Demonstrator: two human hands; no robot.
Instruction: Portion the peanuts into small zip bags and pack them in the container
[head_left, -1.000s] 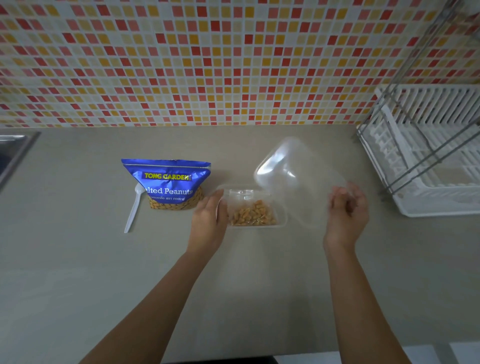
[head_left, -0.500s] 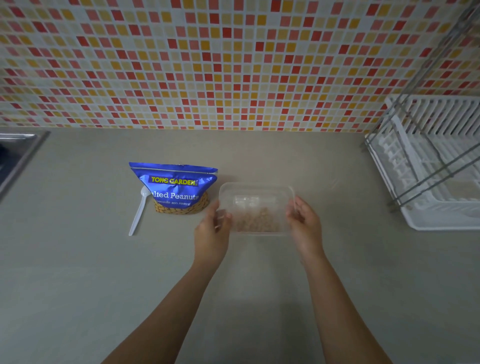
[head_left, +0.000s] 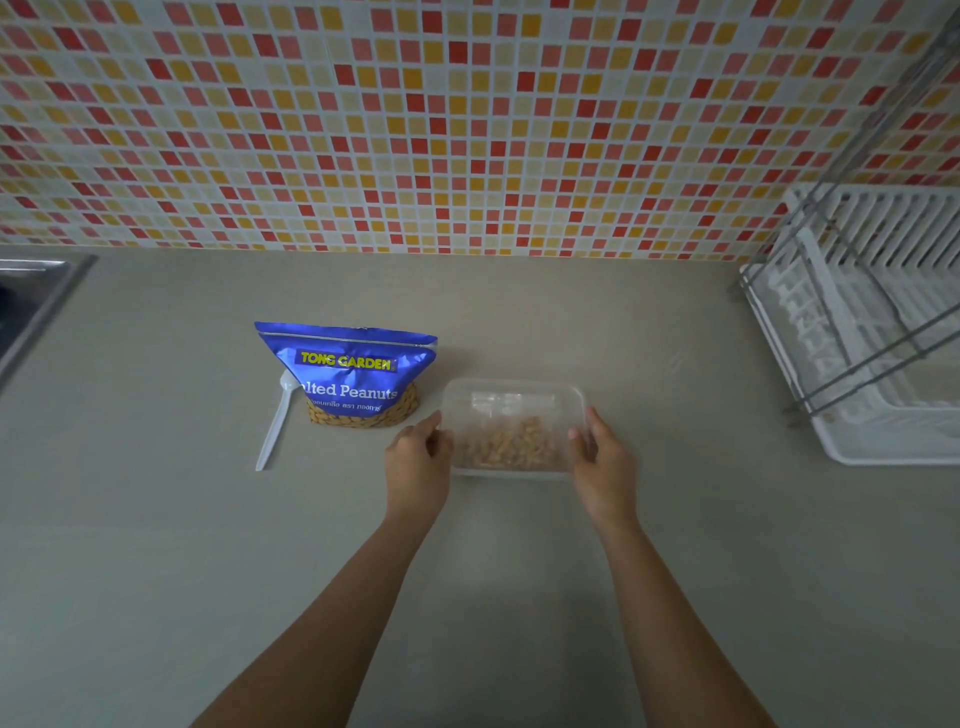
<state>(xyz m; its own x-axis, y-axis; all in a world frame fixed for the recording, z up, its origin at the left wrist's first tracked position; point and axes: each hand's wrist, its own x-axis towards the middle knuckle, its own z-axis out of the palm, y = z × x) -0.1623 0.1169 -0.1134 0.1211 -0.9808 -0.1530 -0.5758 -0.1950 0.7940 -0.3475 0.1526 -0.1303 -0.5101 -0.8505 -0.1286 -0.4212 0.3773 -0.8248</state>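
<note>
Since a second ago the lid (head_left: 511, 402) has come down from the right grip (head_left: 605, 465) onto the container (head_left: 511, 472), which sits on the counter (head_left: 156, 519) with a zip bag of peanuts (head_left: 511, 447) inside. Now the left grip (head_left: 418, 460) and right grip each clasp one end. Portioning and packing look done; only pressing the lid shut seems left.

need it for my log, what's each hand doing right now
Left hand: fingers curled on the left end of the lidded container.
Right hand: grips the container's right end.
</note>
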